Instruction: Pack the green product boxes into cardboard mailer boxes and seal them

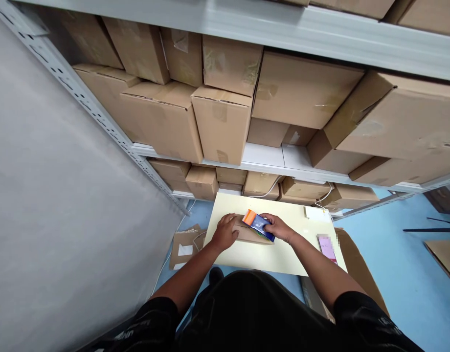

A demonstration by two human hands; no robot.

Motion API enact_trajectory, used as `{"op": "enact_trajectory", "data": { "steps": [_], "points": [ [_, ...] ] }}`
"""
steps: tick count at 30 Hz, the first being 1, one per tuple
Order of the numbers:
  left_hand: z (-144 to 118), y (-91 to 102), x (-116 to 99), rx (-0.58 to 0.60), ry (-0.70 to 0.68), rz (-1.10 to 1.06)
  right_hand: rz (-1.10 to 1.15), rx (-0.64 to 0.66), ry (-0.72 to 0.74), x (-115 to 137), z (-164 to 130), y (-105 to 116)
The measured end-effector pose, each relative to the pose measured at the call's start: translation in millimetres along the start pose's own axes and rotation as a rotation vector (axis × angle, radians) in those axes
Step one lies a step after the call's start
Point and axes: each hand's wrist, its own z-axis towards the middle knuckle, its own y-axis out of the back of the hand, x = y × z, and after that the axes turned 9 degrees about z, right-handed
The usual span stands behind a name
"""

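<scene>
The right hand (280,228) had its grip closed around a blue and orange packet (259,224), holding it at the open end of a flat brown cardboard envelope (249,234). The left hand (224,232) lay pressed on the envelope's near-left part, fingers spread flat rather than clamped, pinning it to the pale yellow surface (269,256). Most of the packet still showed outside the envelope, just left of the gripping fingers, so the insertion looked barely begun; sliding it fully in and closing the envelope appeared to remain. Right of the grip, well apart, lay a pink-screened phone (326,247), and beyond it a small white pad (316,213). Shelves of cardboard boxes (221,122) stood behind.
</scene>
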Motion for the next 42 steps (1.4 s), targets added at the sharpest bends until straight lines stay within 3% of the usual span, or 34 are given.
{"op": "enact_trajectory", "data": {
  "steps": [3,6,9,13,19,23,27,32,42],
  "points": [
    [11,8.8,-9,-0.006,0.297,-0.327,-0.114,0.039,-0.018,-2,6,3],
    [25,17.1,-18,0.167,0.547,-0.689,-0.157,0.073,-0.003,-3,10,5],
    [36,23.0,-25,0.295,0.586,-0.91,-0.174,0.1,0.017,-1,14,5],
    [39,25.0,-31,0.289,0.617,-0.993,-0.245,0.108,-0.001,3,18,5],
    [36,19.5,-36,0.258,0.65,-0.863,-0.329,0.086,-0.004,7,20,4],
    [35,15.7,-33,0.165,0.613,-0.703,-0.386,0.086,0.002,15,20,1],
    [32,23.6,-8,0.054,0.569,-0.471,-0.462,0.086,-0.025,24,18,4],
    [19,40.1,30,0.015,0.587,-0.356,-0.501,0.077,-0.103,30,9,11],
    [15,19.8,43,-0.01,0.515,-0.235,-0.64,0.026,-0.17,40,10,-1]
  ]
}}
